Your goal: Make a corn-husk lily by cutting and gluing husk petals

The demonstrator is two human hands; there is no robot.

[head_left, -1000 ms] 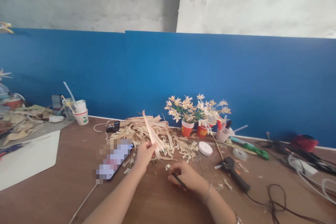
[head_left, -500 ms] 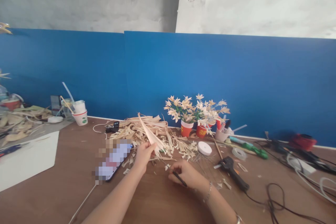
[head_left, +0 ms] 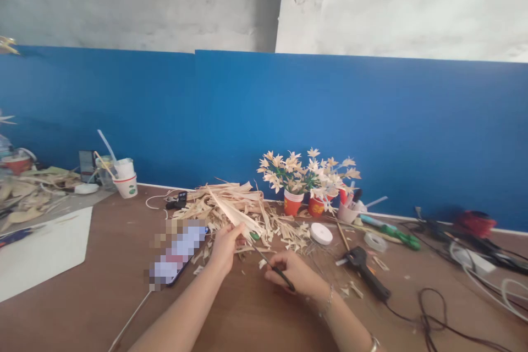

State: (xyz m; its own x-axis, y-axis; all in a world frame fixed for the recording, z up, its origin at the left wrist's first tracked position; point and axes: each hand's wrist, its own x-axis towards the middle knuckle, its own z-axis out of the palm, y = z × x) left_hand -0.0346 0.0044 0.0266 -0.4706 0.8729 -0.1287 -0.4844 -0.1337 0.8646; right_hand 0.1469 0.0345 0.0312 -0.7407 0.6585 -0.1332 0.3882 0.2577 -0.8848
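Observation:
My left hand (head_left: 223, 248) pinches a pale, pointed piece of corn husk (head_left: 231, 213) between thumb and fingers, with its tip up and to the left. Black-handled scissors (head_left: 284, 279) are gripped in my right hand (head_left: 297, 271). Their thin blades point up and left toward the lower end of the husk; whether they touch it I cannot tell. Behind the hands lies a heap of husk strips (head_left: 243, 196) and cut scraps. A small green item (head_left: 254, 236) shows just beyond my left fingers.
Husk flowers (head_left: 291, 162) stand in red paper cups (head_left: 292, 204) by the blue partition (head_left: 231, 115). To the right are a white tape roll (head_left: 321, 234), a black glue gun (head_left: 367, 272) and loose cables. At left are a phone (head_left: 181, 256), a white cup (head_left: 126, 185) and a white board (head_left: 49, 247).
The husk in my left hand has tilted further left and lower. My right hand has turned the scissors slightly, so their blades now show pointing toward the husk.

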